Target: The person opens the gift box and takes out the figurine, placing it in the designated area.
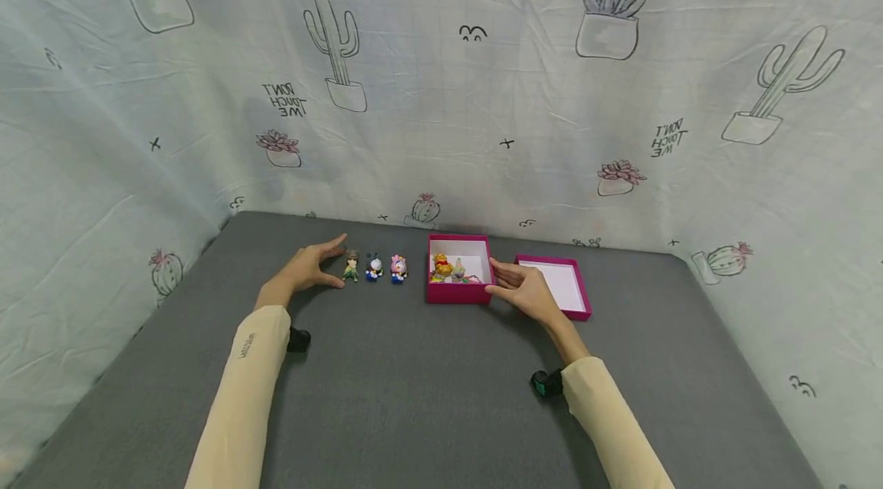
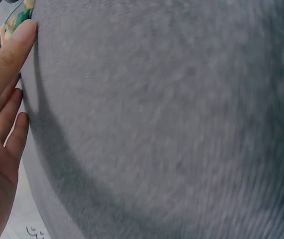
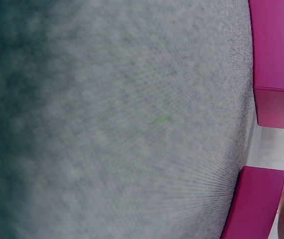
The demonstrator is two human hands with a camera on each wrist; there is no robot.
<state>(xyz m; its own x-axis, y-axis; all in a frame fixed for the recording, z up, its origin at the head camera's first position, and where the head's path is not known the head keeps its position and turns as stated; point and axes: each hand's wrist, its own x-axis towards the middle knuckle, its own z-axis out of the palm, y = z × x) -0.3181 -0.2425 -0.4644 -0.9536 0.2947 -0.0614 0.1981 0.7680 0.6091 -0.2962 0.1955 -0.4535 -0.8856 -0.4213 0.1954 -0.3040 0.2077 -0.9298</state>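
Observation:
My left hand (image 1: 303, 270) reaches beside a small fairy-like figurine (image 1: 351, 266) in green at the left end of a short row. Its thumb and fingers are spread, and in the left wrist view the thumb (image 2: 10, 55) overlaps the figurine (image 2: 18, 21). To the right stand a white-and-blue figurine (image 1: 374, 268) and a pink-and-blue figurine (image 1: 398, 269). My right hand (image 1: 524, 290) rests against the right side of a magenta box (image 1: 458, 293), its fingertips on the outer wall. Inside the box lie a yellow-and-red bear figurine (image 1: 442, 267) and several other small colourful figurines (image 1: 458, 270).
The box's magenta lid (image 1: 562, 282), white inside, lies to the right, partly behind my right hand. A grey cloth (image 1: 400, 382) covers the table. Behind it hangs a white curtain (image 1: 428, 90) printed with cacti.

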